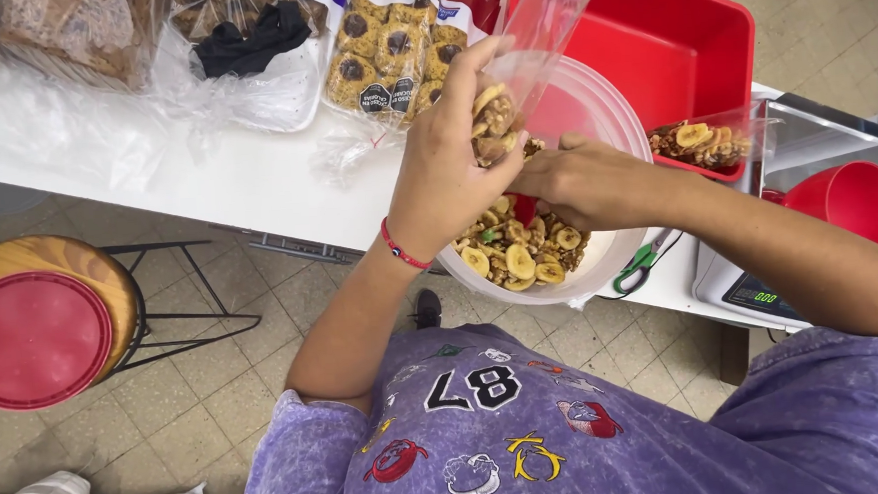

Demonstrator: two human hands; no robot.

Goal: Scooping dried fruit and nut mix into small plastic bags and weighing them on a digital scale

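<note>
My left hand (451, 151) holds a clear plastic bag (538, 26) upright by its lower part, which is partly filled with nut and banana-chip mix. Below it stands a large white tub (615, 253) holding more of the mix (515, 253). My right hand (581, 177) reaches over the tub beside the bag and grips a red scoop (524, 209), of which only a small part shows under the fingers. A red string bracelet circles my left wrist.
A red tray (668, 39) lies behind the tub, with a small filled bag (702, 145) at its edge. To the right is a scale (757, 295) bearing a red funnel (852, 200). Green scissors (640, 262), cookie packs (393, 44), a stool with a red lid (33, 338).
</note>
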